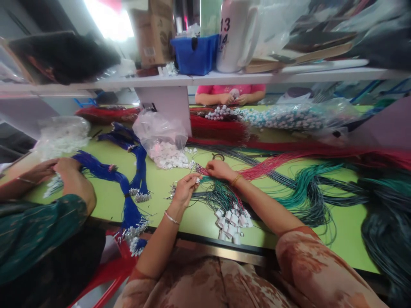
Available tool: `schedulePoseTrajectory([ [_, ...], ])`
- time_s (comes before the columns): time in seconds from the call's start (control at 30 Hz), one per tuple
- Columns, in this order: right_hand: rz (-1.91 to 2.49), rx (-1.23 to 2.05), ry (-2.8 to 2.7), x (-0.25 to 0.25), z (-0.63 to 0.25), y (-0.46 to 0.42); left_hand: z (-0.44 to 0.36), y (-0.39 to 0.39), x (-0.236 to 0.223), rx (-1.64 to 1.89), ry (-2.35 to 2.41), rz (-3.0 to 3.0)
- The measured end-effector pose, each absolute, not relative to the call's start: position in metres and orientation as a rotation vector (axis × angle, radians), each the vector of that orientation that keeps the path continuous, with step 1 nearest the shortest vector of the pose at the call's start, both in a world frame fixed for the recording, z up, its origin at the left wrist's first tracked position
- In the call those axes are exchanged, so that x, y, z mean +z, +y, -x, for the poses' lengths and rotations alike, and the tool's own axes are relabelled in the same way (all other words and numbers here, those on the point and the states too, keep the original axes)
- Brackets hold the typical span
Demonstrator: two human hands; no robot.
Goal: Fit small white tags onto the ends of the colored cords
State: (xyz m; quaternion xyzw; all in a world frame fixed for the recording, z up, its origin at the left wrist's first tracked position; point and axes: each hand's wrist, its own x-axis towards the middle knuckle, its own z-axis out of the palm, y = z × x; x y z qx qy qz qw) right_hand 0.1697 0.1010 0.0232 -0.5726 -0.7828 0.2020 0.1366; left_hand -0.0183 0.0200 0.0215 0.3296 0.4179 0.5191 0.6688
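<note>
My left hand (pixel 185 190) is closed in a pinch on a small white connector housing (pixel 197 181) above the table. Just beyond it, my right hand (pixel 220 169) has its fingers curled down at the crimped ends of a bundle of red wires (pixel 266 164), seemingly pinching one; the fingertips are partly hidden. Green wires (pixel 220 190) and dark grey wires (pixel 205 196) run beneath both hands. Nearer to me, a cluster of finished white connectors (pixel 233 222) lies at the table's front edge with wires attached. Loose white housings (pixel 168 156) spill from a clear plastic bag (pixel 160 128).
At left, a co-worker's hands (pixel 61 169) are beside blue wire bundles (pixel 131 205). Another person in pink (pixel 231 93) works across the table. A shelf (pixel 205 80) carries a blue bin (pixel 194 55) and a white mug (pixel 233 38). Black-handled scissors (pixel 218 157) lie behind my right hand.
</note>
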Motion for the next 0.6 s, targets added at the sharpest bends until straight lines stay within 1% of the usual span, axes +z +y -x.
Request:
schedulePoseTrajectory([
  [0.13, 1.744, 0.517, -2.309, 0.011, -0.168, 0.099, 0.019, 0.019, 0.021, 1.154, 0.959, -0.734],
  [0.33, 1.637, 0.482, -2.373, 0.010, -0.168, 0.099, 0.017, 0.018, 0.022, 1.136, 0.930, -0.728],
  [0.6, 1.604, 0.481, -2.165, 0.005, -0.179, 0.098, 0.018, 0.020, 0.016, 1.139, 0.935, -0.725],
])
